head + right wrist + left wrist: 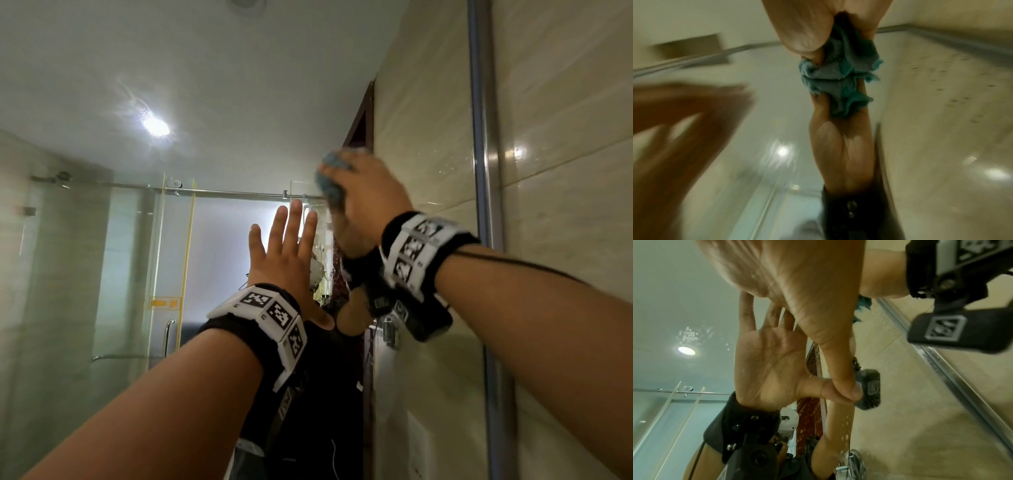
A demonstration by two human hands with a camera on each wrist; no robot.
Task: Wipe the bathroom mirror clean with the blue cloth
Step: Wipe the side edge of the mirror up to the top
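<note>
The big mirror (102, 240) fills the wall, with a metal edge (483, 137) on its right side. The left hand (284, 253) lies flat on the glass with its fingers straight and spread. The right hand (363, 198) squeezes the scrunched-up blue cloth (330, 185) against the glass, up high near the metal edge.

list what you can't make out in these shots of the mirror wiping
- Blue cloth: head view, mostly hidden behind the right hand; its full size is unclear.
- Whether the cloth touches the mirror: right wrist view is motion-blurred.
- Left hand: a brown smear in the right wrist view; head view shows only its back, fingers straight.
- Specks near the mirror's metal edge: left wrist view, too small to tell water from dirt.
</note>
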